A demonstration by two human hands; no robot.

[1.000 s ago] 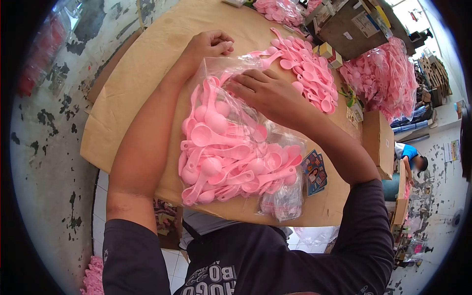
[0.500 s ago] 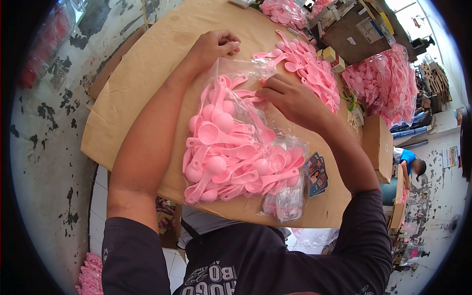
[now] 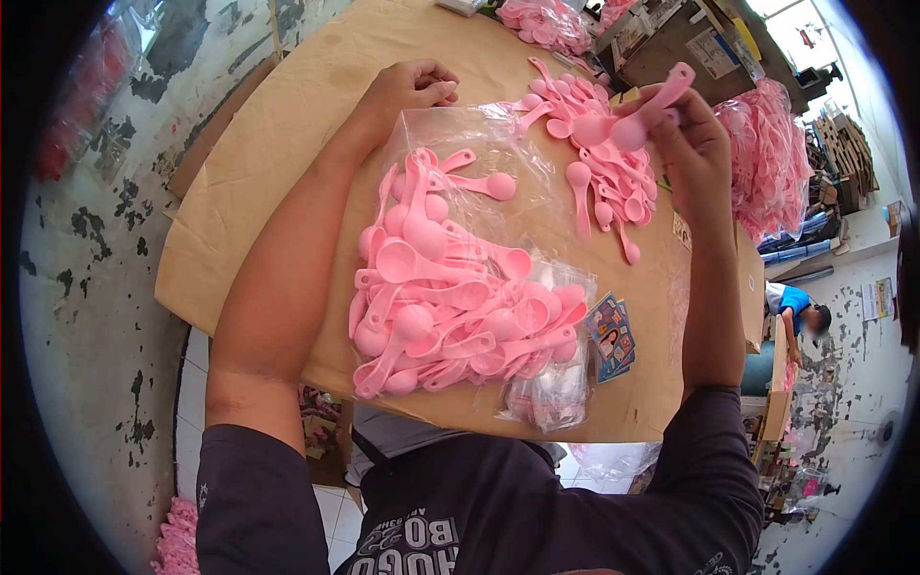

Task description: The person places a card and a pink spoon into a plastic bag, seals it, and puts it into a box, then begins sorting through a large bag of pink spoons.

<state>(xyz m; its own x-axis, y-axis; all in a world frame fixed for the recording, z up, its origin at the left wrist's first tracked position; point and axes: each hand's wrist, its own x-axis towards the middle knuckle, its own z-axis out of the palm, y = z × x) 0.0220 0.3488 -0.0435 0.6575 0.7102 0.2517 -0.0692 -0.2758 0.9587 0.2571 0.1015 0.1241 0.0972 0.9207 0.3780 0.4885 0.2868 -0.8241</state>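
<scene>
Pink spoons (image 3: 446,297) lie heaped on a clear plastic bag (image 3: 484,144) near the table's front edge. My left hand (image 3: 417,88) rests on the table just beyond the bag, its fingers curled; what they hold, if anything, is hidden. Up over the table's right part, my right hand (image 3: 685,129) grips pink spoons (image 3: 632,131) between thumb and fingers. Below and left of it is a looser pile of pink spoons (image 3: 613,177). Small clear bags (image 3: 551,398) and a few printed cards (image 3: 611,337) lie at the right of the near heap.
A large bag of pink spoons (image 3: 771,163) and a cardboard box (image 3: 750,287) stand at the right. Another bag of pink pieces (image 3: 546,24) lies at the far edge beside a dark box (image 3: 671,48). A person in blue (image 3: 793,305) is at the far right.
My right hand has moved from the near bag to the right and up, and now has spoons in it. My left hand has barely shifted.
</scene>
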